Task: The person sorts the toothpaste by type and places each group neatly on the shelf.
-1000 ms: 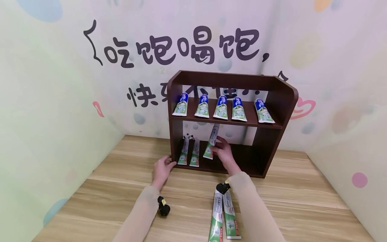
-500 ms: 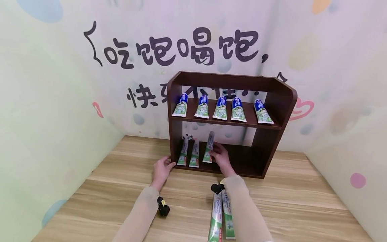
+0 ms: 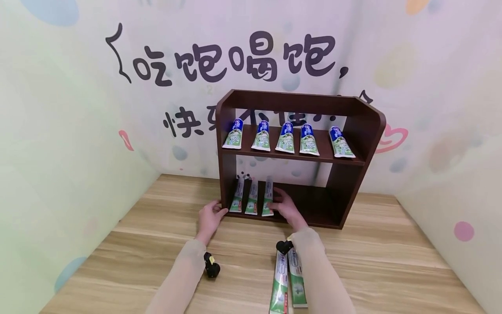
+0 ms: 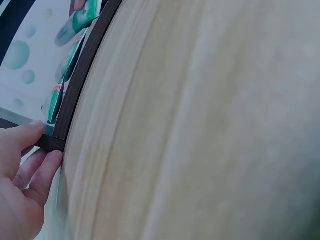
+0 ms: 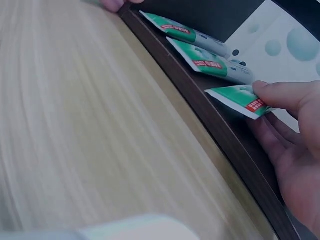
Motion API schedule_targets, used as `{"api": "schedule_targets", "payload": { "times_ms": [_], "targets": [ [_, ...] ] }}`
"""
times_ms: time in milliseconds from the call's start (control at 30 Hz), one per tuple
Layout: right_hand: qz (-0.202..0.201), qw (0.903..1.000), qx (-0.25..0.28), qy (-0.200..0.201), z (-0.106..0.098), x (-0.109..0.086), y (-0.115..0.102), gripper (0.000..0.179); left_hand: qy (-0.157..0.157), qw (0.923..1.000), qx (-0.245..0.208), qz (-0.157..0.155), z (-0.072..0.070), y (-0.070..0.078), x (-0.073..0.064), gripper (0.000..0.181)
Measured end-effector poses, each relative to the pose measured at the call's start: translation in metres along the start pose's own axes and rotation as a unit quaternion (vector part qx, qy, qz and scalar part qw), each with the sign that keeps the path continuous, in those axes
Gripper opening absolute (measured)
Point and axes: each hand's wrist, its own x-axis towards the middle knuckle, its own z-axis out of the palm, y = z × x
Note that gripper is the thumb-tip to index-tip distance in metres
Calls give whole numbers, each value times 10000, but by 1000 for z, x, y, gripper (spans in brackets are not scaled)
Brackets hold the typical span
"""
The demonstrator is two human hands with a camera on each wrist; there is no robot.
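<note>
A dark brown wooden shelf [image 3: 358, 131] stands on the wooden table against the wall. Several blue-and-green toothpaste tubes [image 3: 285, 138] lie on its upper board. Three green-and-white tubes lie at the left of the bottom board. My right hand [image 3: 284, 206] pinches the third green tube [image 3: 267, 197] [image 5: 235, 97], which lies almost flat beside the other two tubes [image 3: 244, 197] [image 5: 200, 47]. My left hand [image 3: 211, 214] [image 4: 22, 175] grips the shelf's lower left corner [image 4: 52, 142], thumb on top.
Two more green-and-white toothpaste tubes [image 3: 288, 283] lie on the table [image 3: 376, 266] near the front, under my right forearm. Patterned walls close in the table on the left, back and right. The right half of the bottom board [image 3: 317, 209] holds nothing.
My right hand has lowered the third tube from a tilted, raised pose down onto the bottom board beside the other two. The left hand has stayed on the shelf corner.
</note>
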Motion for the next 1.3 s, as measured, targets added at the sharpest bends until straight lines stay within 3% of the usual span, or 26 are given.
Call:
{"api": "schedule_targets", "payload": {
  "times_ms": [200, 467, 700, 1000, 1300],
  "targets": [
    [-163, 9994, -210, -200, 0, -3, -1, 78, 17, 10000, 67, 69, -1, 0, 1, 38],
    [-572, 9940, -922, 136, 5, -7, -4, 77, 43, 9998, 150, 116, -1, 0, 0, 36],
    [-312, 9898, -1367, 233, 3, -9, -3, 72, 19, 9998, 165, 97, -1, 0, 1, 39],
    [-369, 9789, -2011, 14, -1, -11, -4, 56, -5, 9998, 190, 73, 0, -1, 2, 39],
    [-278, 9810, -1914, 146, 2, -11, -2, 56, -50, 9998, 198, 50, 0, -1, 3, 40]
  ]
}}
